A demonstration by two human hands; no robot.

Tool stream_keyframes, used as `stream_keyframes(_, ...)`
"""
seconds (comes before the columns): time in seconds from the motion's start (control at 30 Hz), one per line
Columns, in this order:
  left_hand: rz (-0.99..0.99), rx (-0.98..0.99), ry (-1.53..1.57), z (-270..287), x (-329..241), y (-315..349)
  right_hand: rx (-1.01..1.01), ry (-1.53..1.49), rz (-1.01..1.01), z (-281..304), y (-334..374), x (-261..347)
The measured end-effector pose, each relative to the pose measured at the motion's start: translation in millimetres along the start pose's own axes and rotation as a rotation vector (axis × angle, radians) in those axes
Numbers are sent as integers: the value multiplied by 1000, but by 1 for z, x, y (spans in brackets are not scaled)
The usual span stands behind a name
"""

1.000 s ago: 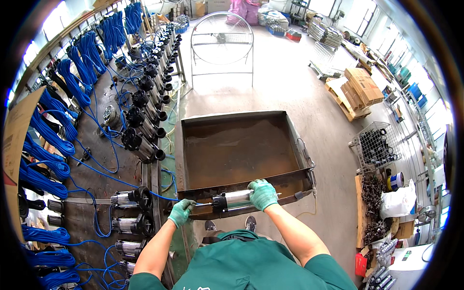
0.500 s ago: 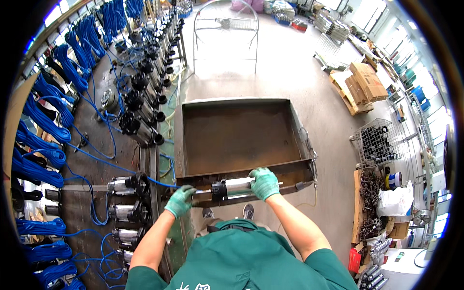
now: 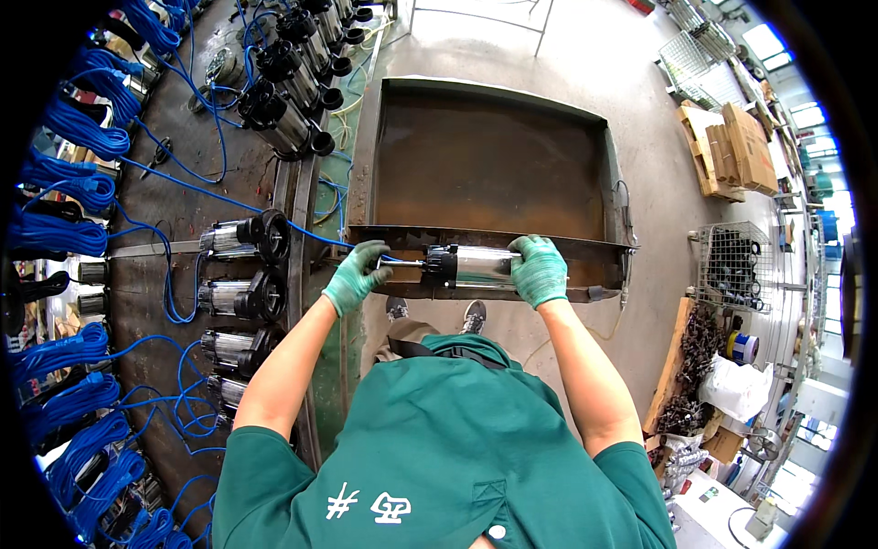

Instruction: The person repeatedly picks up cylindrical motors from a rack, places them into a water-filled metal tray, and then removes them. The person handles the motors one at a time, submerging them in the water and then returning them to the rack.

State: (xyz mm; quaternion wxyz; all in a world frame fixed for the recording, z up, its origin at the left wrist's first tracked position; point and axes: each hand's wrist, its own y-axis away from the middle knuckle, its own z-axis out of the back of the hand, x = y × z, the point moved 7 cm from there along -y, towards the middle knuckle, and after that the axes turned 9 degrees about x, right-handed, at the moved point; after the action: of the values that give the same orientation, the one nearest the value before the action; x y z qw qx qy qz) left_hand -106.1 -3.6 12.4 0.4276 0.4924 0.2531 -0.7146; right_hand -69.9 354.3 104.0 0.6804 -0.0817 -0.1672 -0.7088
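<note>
A shiny steel pump motor (image 3: 483, 267) with a black end cap lies sideways over the near compartment of the metal tank (image 3: 494, 91). My right hand (image 3: 540, 271), in a green glove, is closed around its right end. From the black cap a thin metal rod (image 3: 408, 263) sticks out to the left. My left hand (image 3: 354, 276), gloved too with darkened fingertips, is closed at the rod's outer end; its fingers partly hide that end. A blue cable (image 3: 311, 234) runs from the bench to beside my left hand.
On the left bench (image 3: 146, 316) lie several similar motors (image 3: 233, 297) and coiled blue cables (image 3: 69, 352). Upright pumps (image 3: 283, 114) line its far edge. To the right stand a wire cage (image 3: 733, 265), cartons (image 3: 750, 146) and a white bag (image 3: 734, 389).
My view has tipped downward, so tank, bench and hands sit higher in the picture. Both hands stay at the motor and rod over the near compartment.
</note>
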Motion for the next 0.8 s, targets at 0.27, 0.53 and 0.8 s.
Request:
stream_keyframes(0.27, 665, 69, 476, -18, 32, 3, -8, 7, 11, -2, -1, -1)
stream_keyframes(0.53, 489, -24, 759, -22, 31, 26, 3, 3, 9, -1, -1, 1)
stream_keyframes(0.8, 662, -179, 745, -2, 84, 37, 13, 4, 6, -2, -1, 2)
